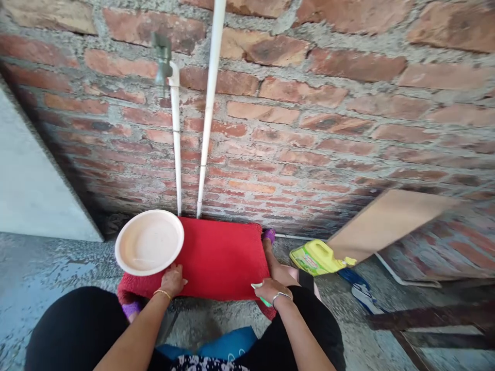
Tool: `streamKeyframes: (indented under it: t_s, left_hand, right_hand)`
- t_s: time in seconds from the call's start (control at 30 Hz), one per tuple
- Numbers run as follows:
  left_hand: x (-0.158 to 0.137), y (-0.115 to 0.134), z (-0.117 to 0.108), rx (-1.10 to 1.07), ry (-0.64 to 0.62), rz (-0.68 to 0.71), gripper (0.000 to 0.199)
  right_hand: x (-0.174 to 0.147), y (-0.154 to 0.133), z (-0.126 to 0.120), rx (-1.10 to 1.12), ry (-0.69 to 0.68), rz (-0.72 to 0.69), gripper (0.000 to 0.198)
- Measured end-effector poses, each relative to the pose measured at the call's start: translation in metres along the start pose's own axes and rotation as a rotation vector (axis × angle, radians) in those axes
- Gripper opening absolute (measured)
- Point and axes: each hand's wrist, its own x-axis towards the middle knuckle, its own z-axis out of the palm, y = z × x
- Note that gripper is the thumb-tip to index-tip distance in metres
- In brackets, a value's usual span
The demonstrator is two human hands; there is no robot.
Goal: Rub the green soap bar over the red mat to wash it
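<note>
A red mat (224, 257), smooth on top with shaggy edges, lies spread out between my knees; what supports it is hidden. My left hand (172, 281) rests on its near left part with the thumb apart, just below the rim of a pale round basin (150, 242). The basin sits on the mat's left end and looks empty inside. At the mat's near right edge, my right hand (274, 291) is closed around a small green and white brush (265, 302), mostly covered by the fingers.
A yellow jug (317, 257) stands right of the mat, by a leaning tan board (390, 221) and blue-white slippers (363, 291). Two white pipes (207, 129) and a tap (162, 62) run along the brick wall (309, 129). A dark frame (429, 317) is lower right.
</note>
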Motion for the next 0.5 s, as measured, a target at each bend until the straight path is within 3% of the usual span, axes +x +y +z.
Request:
streamKeyframes:
  t_s: [0.1,0.2,0.4,0.5]
  left_hand:
    - [-0.01,0.002,-0.004,-0.011,-0.038,0.014,0.051]
    - [-0.02,0.0,-0.007,-0.036,-0.092,0.022,0.059]
    - [-0.035,-0.007,-0.012,-0.08,-0.147,0.072,0.055]
    - [-0.034,-0.01,-0.014,-0.097,-0.17,0.102,0.056]
  right_hand:
    - [-0.004,-0.039,0.0,-0.018,0.006,-0.078,0.034]
    - [-0.01,-0.098,-0.002,-0.012,0.093,-0.169,0.039]
    - [-0.021,-0.215,-0.003,0.045,0.257,-0.533,0.036]
    - [-0.027,-0.267,0.0,-0.022,0.273,-0.676,0.037]
